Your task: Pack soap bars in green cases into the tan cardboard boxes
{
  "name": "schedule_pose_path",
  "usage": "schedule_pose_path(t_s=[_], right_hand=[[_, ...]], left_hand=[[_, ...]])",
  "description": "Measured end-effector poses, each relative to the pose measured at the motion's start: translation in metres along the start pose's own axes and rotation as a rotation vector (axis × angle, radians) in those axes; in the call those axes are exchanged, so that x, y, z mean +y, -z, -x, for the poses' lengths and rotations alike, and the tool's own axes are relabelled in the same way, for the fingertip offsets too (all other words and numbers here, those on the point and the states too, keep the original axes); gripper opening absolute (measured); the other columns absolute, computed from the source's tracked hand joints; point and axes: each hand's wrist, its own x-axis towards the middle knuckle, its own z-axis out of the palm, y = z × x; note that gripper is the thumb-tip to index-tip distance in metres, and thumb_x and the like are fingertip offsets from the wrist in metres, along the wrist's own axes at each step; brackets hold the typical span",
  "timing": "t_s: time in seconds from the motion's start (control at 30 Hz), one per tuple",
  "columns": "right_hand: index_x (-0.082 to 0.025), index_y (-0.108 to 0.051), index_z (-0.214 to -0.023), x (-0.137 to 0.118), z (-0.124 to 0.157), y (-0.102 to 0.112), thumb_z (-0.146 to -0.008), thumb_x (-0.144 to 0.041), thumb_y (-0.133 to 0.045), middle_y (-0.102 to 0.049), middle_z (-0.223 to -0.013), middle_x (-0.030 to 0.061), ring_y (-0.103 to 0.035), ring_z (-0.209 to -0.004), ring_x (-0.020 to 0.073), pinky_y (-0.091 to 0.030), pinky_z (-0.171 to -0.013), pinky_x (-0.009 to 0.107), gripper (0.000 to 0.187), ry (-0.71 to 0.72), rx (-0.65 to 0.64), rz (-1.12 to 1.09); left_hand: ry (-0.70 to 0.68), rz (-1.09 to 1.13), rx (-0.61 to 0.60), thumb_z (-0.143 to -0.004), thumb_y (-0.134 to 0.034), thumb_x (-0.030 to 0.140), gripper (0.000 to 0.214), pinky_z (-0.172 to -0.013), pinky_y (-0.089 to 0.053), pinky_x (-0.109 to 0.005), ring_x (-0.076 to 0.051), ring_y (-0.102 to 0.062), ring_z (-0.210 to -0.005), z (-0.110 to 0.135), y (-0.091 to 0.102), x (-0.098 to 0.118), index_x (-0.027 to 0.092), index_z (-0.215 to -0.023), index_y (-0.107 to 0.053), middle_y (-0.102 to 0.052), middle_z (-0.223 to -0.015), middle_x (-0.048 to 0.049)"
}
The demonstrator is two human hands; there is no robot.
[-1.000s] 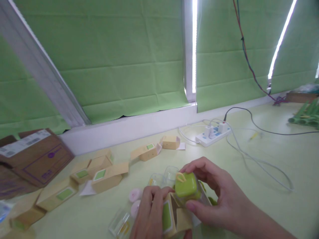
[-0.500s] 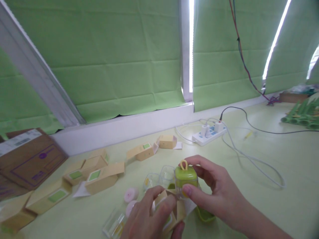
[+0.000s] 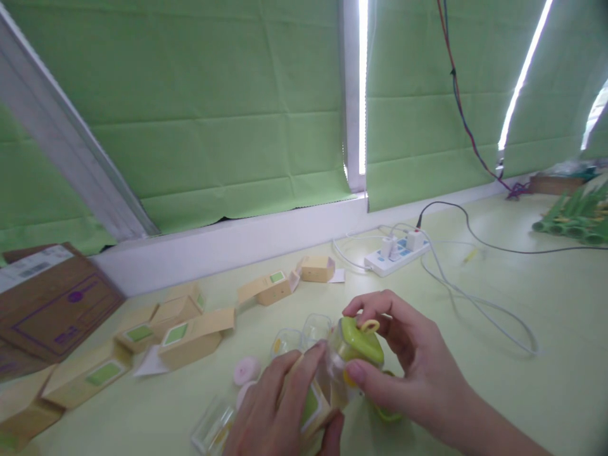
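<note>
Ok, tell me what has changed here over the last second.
The right hand has tipped the green-lidded clear container leftward, against the tan cardboard box in the left hand. Both hands keep their grip; the other boxes and white power strip lie unmoved.

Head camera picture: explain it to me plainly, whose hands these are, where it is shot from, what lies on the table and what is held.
There is no machine here. The picture comes from a camera on a person's head, looking down at their own two hands. The right hand grips a small clear container with a green lid. The left hand holds a small tan carton against it. On the pale green table lie more tan cartons, clear containers, pink round pieces, a white power strip with cables, and a brown cardboard box.
</note>
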Motion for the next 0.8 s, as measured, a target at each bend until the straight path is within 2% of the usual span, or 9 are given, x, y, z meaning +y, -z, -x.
schedule_pose_path(t_s=[0.1, 0.2, 0.3, 0.4, 0.57, 0.7, 0.8], right_hand=[[-0.024, -0.058, -0.096, -0.003, 0.002, 0.002, -0.074, -0.022, -0.078, -0.065, -0.108, 0.0066, -0.063, -0.098, 0.0256, -0.051, -0.08, 0.032, 0.03, -0.039, -0.099, 0.013], [-0.025, -0.062, -0.108, -0.008, 0.003, 0.009, -0.078, -0.022, -0.072, -0.069, -0.104, 0.0064, -0.064, -0.096, 0.0272, -0.051, -0.084, 0.036, 0.031, -0.069, -0.222, 0.141], [-0.027, -0.064, -0.112, -0.013, 0.005, 0.016, -0.078, -0.019, -0.068, -0.07, -0.104, 0.0048, -0.064, -0.094, 0.0271, -0.049, -0.085, 0.036, 0.035, -0.015, -0.301, 0.321], [-0.028, -0.067, -0.108, -0.016, 0.006, 0.02, -0.078, -0.017, -0.064, -0.071, -0.102, 0.004, -0.063, -0.094, 0.0268, -0.047, -0.088, 0.037, 0.032, 0.017, -0.358, 0.406], [-0.025, -0.066, -0.097, -0.023, 0.002, 0.022, -0.078, -0.021, -0.061, -0.068, -0.091, 0.0045, -0.06, -0.084, 0.0252, -0.046, -0.08, 0.035, 0.02, -0.008, -0.399, 0.406], [-0.022, -0.064, -0.091, -0.024, -0.002, 0.021, -0.082, -0.025, -0.057, -0.067, -0.086, 0.0055, -0.058, -0.082, 0.0241, -0.044, -0.064, 0.029, 0.012, -0.106, -0.42, 0.37], [-0.022, -0.063, -0.093, -0.021, -0.004, 0.016, -0.086, -0.025, -0.053, -0.067, -0.087, 0.0047, -0.059, -0.085, 0.023, -0.043, -0.064, 0.028, 0.013, -0.187, -0.394, 0.365]], left_hand=[[0.006, 0.019, -0.019, -0.08, -0.068, 0.025, 0.076, -0.084, -0.063, -0.035, -0.027, -0.071, -0.106, -0.001, 0.001, 0.001, 0.031, -0.149, -0.035, -0.07, -0.122, -0.0112], [0.008, -0.005, -0.041, -0.081, -0.067, 0.027, 0.075, -0.084, -0.063, -0.038, -0.028, -0.071, -0.106, 0.0, 0.002, 0.001, 0.031, -0.149, -0.036, -0.07, -0.123, -0.0109], [0.006, -0.039, -0.041, -0.083, -0.067, 0.027, 0.067, -0.086, -0.062, -0.038, -0.027, -0.071, -0.106, 0.001, 0.002, 0.001, 0.029, -0.144, -0.04, -0.07, -0.121, -0.0109], [0.008, -0.057, -0.035, -0.084, -0.067, 0.029, 0.06, -0.086, -0.062, -0.038, -0.026, -0.07, -0.107, 0.0, 0.002, 0.001, 0.028, -0.14, -0.043, -0.07, -0.119, -0.0103], [0.002, -0.077, -0.024, -0.085, -0.067, 0.031, 0.057, -0.085, -0.062, -0.038, -0.026, -0.07, -0.104, -0.002, 0.004, 0.004, 0.027, -0.138, -0.044, -0.069, -0.118, -0.0104], [-0.025, -0.104, -0.011, -0.085, -0.066, 0.029, 0.053, -0.083, -0.061, -0.038, -0.026, -0.071, -0.101, -0.002, 0.003, 0.006, 0.025, -0.134, -0.048, -0.07, -0.115, -0.0106], [-0.081, -0.159, 0.009, -0.085, -0.066, 0.029, 0.05, -0.081, -0.06, -0.038, -0.026, -0.072, -0.097, -0.002, 0.003, 0.006, 0.023, -0.132, -0.051, -0.072, -0.112, -0.0096]])
